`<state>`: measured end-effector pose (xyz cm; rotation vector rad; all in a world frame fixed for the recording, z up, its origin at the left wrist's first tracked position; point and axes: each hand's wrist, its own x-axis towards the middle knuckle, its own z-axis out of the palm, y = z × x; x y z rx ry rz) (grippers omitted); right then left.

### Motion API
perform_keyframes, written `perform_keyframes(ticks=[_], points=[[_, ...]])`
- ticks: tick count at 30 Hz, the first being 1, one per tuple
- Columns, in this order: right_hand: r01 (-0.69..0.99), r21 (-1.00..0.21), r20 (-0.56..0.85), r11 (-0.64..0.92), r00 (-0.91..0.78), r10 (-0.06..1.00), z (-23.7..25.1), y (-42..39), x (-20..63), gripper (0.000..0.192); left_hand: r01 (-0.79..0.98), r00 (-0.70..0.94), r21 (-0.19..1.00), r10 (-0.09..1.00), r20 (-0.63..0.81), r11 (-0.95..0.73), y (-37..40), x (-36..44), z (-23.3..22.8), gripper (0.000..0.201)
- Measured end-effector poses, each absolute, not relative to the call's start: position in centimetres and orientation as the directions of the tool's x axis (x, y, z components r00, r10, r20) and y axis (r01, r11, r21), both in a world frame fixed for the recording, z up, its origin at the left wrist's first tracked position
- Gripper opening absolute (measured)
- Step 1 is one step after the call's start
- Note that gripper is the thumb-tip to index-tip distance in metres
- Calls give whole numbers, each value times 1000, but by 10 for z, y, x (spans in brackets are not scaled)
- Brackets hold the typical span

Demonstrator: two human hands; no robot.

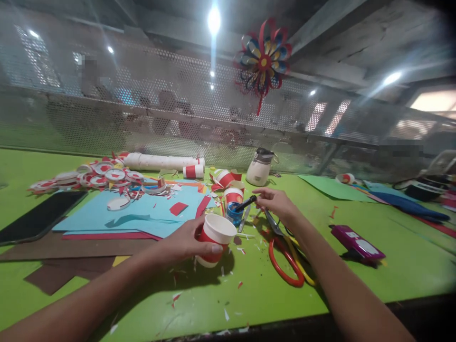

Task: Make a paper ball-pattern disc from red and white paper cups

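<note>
Left hand (185, 242) grips cup (214, 239), tilted, above green table (392, 266). Right hand (276, 202) pinches black pen (245, 203) over blue pot (234, 213), at cup's 1 o'clock. Scissors (285, 263) at 3 o'clock.

A bright green table (392, 266) runs up to a perforated metal screen (149, 104) that closes off its far side. Above it, grey concrete beams (320, 28) cross the ceiling, where a round lamp (213, 20) glares. A paper pinwheel (262, 59) hangs against the screen.
</note>
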<state>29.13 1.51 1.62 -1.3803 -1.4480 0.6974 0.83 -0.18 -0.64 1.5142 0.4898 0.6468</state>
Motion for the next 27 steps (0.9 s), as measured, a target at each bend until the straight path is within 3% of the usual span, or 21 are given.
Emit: perform_keyframes(ticks=[4, 9, 21, 24, 27], points=[[321, -934, 163, 158, -13, 987, 14, 12, 283, 42, -99, 749, 994, 661, 41, 51, 0, 9, -9, 47], [307, -937, 168, 165, -18, 986, 11, 9, 267, 31, -102, 691, 992, 723, 19, 71, 4, 8, -10, 51], [383, -895, 285, 228, 96, 954, 6, 7, 256, 23, -13, 652, 978, 740, 167, -209, -7, 7, -12, 64], [383, -901, 267, 206, 114, 957, 3, 9, 256, 25, -31, 661, 987, 737, 141, -161, -7, 8, -12, 64], [384, -905, 258, 184, 152, 954, 2, 12, 258, 31, -126, 638, 992, 766, 81, 0, -6, 10, -10, 58]])
